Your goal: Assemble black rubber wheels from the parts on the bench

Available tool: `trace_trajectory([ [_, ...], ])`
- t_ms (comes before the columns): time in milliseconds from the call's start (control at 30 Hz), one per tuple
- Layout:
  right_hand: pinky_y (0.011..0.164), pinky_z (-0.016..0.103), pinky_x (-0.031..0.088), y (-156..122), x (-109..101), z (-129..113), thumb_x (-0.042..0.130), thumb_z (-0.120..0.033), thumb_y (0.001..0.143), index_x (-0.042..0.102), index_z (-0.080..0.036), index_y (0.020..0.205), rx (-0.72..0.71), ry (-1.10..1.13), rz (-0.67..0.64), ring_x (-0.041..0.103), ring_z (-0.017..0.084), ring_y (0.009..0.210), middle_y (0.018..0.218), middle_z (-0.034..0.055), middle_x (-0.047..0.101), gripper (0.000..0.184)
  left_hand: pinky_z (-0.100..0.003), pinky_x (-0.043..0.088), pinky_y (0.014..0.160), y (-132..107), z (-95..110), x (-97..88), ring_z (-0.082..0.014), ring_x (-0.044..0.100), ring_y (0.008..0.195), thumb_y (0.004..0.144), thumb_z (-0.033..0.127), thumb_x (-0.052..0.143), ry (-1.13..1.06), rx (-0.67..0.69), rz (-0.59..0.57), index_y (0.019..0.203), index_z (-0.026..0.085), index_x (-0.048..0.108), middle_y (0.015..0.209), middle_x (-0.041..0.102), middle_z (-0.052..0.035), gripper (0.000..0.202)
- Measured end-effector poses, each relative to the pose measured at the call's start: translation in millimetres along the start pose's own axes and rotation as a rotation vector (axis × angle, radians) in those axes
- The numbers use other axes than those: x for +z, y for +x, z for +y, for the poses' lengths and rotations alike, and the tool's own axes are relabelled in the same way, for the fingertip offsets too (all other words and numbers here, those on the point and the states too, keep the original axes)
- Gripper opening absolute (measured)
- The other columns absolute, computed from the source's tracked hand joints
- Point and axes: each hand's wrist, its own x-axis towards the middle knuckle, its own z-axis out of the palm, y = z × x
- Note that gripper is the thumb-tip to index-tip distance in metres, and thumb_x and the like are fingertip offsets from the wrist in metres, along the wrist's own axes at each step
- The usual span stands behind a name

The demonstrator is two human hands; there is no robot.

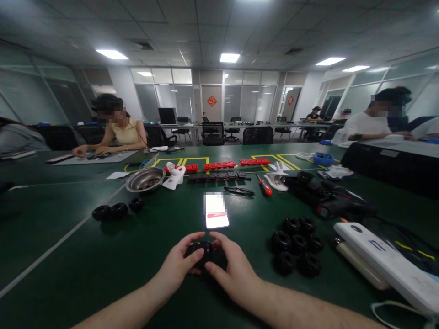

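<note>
A small black rubber wheel (pixel 200 250) sits low over the green table, gripped from both sides. My left hand (pixel 178 265) pinches its left side with thumb and fingers curled. My right hand (pixel 233 272) closes on its right side, thumb on top. A lit phone (pixel 216 211) lies flat just beyond the hands. To the right lies a cluster of several black wheels (pixel 297 244). Three more black wheels (pixel 116 210) lie to the left.
A metal bowl (pixel 145 179), red and black block rows (pixel 219 165), a red-handled screwdriver (pixel 265 185), glasses (pixel 239 191) and a black power tool (pixel 329 198) lie further back. A white power strip (pixel 387 260) lies at the right. Other people sit at neighbouring tables.
</note>
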Motion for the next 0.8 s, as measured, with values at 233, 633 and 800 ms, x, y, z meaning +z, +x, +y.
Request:
trace_trajectory([
  [233,0.066,0.028,0.039,4.4,1.2,3.6,0.048,-0.029,0.081,0.048,-0.02,0.103,0.05,0.019,-0.016,0.05,0.015,0.072,0.078,0.0004,0.055,0.024,-0.027,0.047,0.059,0.1,-4.2,0.1,-0.0195,0.057,0.078,0.062,0.034,0.066,0.027,0.05,-0.007,0.107,0.022,0.045,0.092,0.056,-0.0034,0.051],
  [633,0.078,0.032,0.039,4.5,-1.3,-0.5,0.06,-0.022,0.072,0.052,-0.021,0.102,-0.018,0.01,-0.021,0.05,0.018,0.086,0.093,0.0028,0.056,0.031,-0.03,0.049,0.062,-2.2,2.6,-1.7,-0.0204,0.058,0.079,0.07,0.041,0.056,0.025,-0.004,-0.02,0.114,0.02,0.041,0.096,0.055,-0.0068,0.051],
  [800,0.082,0.033,0.037,2.3,-1.6,-2.0,0.057,-0.022,0.074,0.048,-0.022,0.107,-0.052,0.044,-0.026,0.049,0.018,0.091,0.099,0.0036,0.054,0.034,-0.03,0.049,0.062,-2.4,4.8,0.9,-0.021,0.058,0.081,0.069,0.039,0.058,0.027,-0.027,0.013,0.112,0.021,0.043,0.096,0.056,-0.0063,0.049],
])
